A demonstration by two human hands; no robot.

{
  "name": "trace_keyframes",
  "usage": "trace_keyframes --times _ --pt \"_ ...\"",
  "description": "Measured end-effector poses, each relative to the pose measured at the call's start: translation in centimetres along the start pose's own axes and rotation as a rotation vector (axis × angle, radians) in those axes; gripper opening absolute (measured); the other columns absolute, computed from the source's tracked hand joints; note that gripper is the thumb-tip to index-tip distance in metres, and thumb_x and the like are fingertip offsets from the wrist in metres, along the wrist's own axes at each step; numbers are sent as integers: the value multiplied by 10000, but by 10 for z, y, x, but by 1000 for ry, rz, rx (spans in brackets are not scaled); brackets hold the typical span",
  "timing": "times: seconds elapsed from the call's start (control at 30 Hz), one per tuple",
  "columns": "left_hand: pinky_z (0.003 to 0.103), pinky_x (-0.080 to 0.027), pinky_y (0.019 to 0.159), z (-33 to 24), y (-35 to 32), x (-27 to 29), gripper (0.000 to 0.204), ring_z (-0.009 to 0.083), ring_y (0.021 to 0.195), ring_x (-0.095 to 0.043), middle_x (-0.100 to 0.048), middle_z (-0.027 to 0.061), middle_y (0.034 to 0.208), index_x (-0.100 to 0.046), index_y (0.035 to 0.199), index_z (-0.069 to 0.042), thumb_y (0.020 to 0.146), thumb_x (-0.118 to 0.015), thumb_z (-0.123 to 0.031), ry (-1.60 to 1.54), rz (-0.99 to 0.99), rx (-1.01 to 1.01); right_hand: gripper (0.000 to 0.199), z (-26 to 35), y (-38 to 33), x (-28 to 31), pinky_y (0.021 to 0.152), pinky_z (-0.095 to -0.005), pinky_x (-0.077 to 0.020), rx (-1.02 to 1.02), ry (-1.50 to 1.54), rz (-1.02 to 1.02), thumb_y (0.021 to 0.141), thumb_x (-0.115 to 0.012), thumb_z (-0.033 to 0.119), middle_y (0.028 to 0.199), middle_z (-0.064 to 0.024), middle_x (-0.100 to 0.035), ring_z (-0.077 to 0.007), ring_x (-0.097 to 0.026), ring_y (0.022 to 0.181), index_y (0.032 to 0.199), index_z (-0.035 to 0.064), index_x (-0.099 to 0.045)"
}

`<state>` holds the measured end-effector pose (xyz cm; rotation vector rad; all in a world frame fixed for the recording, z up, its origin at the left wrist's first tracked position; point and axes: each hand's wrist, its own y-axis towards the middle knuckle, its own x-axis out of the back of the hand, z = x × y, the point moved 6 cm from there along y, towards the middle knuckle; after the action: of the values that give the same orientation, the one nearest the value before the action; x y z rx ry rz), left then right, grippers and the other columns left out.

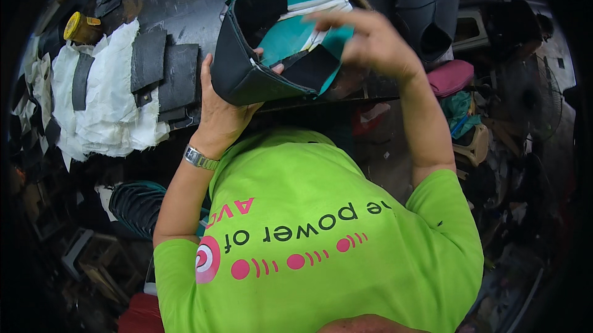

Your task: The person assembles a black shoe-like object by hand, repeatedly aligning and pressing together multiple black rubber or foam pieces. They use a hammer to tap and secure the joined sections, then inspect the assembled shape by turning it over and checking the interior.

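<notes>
I hold a folded black and teal bag-like piece (247,67) above the dark workbench (179,6). My left hand (219,108) grips it from below at its black lower side. My right hand (370,40) comes from the right, and its fingers pinch the teal flap (336,40) at the piece's upper right edge. Inside the fold a teal lining (287,33) and white strips show. My left wrist carries a metal watch (199,158).
White cloth (108,104) with black cut pieces (164,70) lies on the bench at left. A yellow-lidded tin (80,26) stands at far left. A large black piece (426,6) sits at upper right, a pink cushion (451,77) below it. Clutter fills the floor around.
</notes>
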<state>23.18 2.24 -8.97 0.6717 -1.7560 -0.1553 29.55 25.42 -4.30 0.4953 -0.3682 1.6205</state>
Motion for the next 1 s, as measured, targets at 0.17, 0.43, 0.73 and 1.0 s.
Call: trace_keyframes --times 0.17,0.43,0.73,1.0 --pt "601 -233 1163 2 -2 -5 522 217 1321 -504 -552 -12 1429 -595 1382 -418 892 -702 -276 3 92 65 391 -85 53 63 955 -478 -475 -336 -758 -482 860 -711 301 1142 -235 -621 -406 -580 1147 1160 62 -641" --pt "523 -325 1115 -1 -2 -2 521 240 1278 -530 -583 8 1353 -680 1291 -343 797 -764 -197 31 41 38 216 -69 66 68 825 -443 -526 -197 -637 -563 951 -587 179 915 -196 -662 -389 -655 906 1085 20 -644" --pt "445 -391 1077 -1 3 -1 459 255 1251 -549 -621 48 1293 -744 1222 -260 782 -747 -132 -7 28 54 365 34 -48 -52 679 -461 -557 -192 -458 -302 998 -585 163 964 -214 -697 -399 -691 787 1356 97 -568" --pt "336 -468 1016 31 -31 14 391 260 1177 -626 -584 162 1389 -538 1413 -4 1041 -516 -120 -652 -182 568 431 27 -51 -73 645 -498 -543 -193 -482 -264 990 -607 179 873 -192 -674 -410 -673 762 1408 142 -511"
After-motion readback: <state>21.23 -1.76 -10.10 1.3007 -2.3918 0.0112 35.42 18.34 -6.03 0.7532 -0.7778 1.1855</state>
